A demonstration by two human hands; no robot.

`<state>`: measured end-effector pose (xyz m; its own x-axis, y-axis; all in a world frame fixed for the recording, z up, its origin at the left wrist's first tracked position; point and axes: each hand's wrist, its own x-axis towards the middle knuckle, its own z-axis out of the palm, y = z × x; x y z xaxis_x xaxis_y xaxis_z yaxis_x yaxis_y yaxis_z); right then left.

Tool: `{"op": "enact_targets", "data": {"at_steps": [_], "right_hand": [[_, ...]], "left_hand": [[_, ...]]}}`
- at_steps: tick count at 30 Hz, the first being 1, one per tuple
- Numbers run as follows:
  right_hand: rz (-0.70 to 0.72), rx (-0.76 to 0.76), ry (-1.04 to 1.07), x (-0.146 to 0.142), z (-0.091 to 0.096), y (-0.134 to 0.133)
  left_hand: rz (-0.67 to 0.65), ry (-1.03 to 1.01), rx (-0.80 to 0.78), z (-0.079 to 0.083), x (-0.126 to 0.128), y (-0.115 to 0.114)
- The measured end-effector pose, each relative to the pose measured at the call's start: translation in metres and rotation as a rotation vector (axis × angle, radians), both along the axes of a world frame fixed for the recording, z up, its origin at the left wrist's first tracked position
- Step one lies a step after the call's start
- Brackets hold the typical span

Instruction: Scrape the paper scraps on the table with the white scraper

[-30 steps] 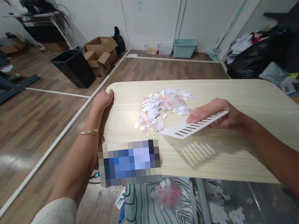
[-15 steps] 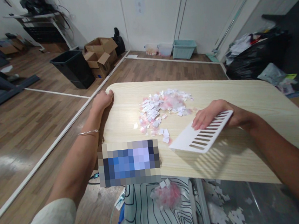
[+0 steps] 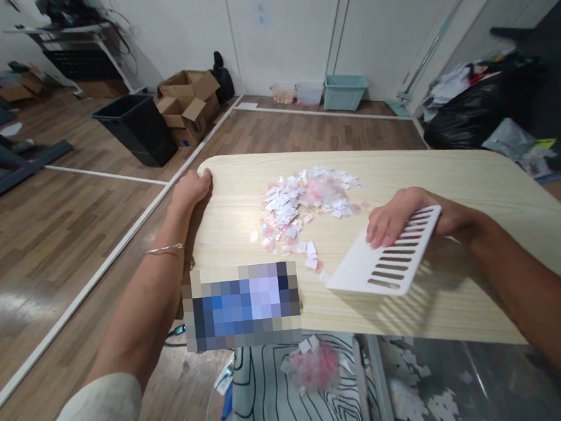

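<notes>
Slotted white plate in your right hand, paper scraps to its left

At far left, a black waste bin (image 3: 135, 135) stands on the floor, just beside open cardboard boxes (image 3: 188, 107); your left hand (image 3: 193, 187), a thin bracelet (image 3: 166, 249) at its wrist, clasps the left edge of the wood-grain table (image 3: 456, 180), thumb uppermost, the fingers mostly hidden; a pixelated patch covers the tabletop's near left part. Next come the white and pink paper scraps (image 3: 284, 203), heaped towards the far side, with a few strays trailing nearer you; below the table's near edge, a pink-and-white clump (image 3: 315, 366) rests on a line-patterned cloth (image 3: 263, 397). Further right, your right hand (image 3: 405, 215) grasps the slotted white plate (image 3: 355, 266), fingers spread across its upper face; the plate tilts over the tabletop, its left corner just beside a stray scrap; more paper pieces (image 3: 411, 403) lie lower right, and a black plastic bag (image 3: 470, 119) slumps beyond.
</notes>
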<state>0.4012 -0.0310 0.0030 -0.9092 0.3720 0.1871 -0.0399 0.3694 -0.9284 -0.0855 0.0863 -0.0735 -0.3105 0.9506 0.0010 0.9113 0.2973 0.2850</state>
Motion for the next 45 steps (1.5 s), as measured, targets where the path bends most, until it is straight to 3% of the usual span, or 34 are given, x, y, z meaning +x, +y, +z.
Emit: {"op": "enact_targets", "data": {"at_steps": [6,10,14,25,32,39,45], "right_hand": [[0.054,-0.068,-0.009,0.004,0.0,0.001],[-0.02,-0.112,0.093,0.0,0.0,-0.002],[-0.035,-0.099,0.039,-0.004,0.001,-0.006],[0.071,-0.114,0.017,0.0,0.003,-0.001],[-0.086,-0.153,0.035,-0.008,0.006,-0.012],[-0.039,-0.049,0.08,-0.011,0.002,-0.009],[-0.027,-0.12,-0.015,-0.001,0.006,-0.012]], "left_hand": [[-0.016,0.01,0.001,0.003,0.001,-0.002],[-0.012,0.014,-0.006,0.005,0.002,-0.003],[-0.007,0.006,-0.002,0.005,0.003,-0.003],[0.004,-0.008,0.013,0.005,0.003,-0.003],[-0.004,0.01,0.009,0.005,0.003,-0.004],[-0.008,0.004,0.008,0.006,0.003,-0.003],[0.003,-0.008,0.011,0.006,0.003,-0.003]]}}
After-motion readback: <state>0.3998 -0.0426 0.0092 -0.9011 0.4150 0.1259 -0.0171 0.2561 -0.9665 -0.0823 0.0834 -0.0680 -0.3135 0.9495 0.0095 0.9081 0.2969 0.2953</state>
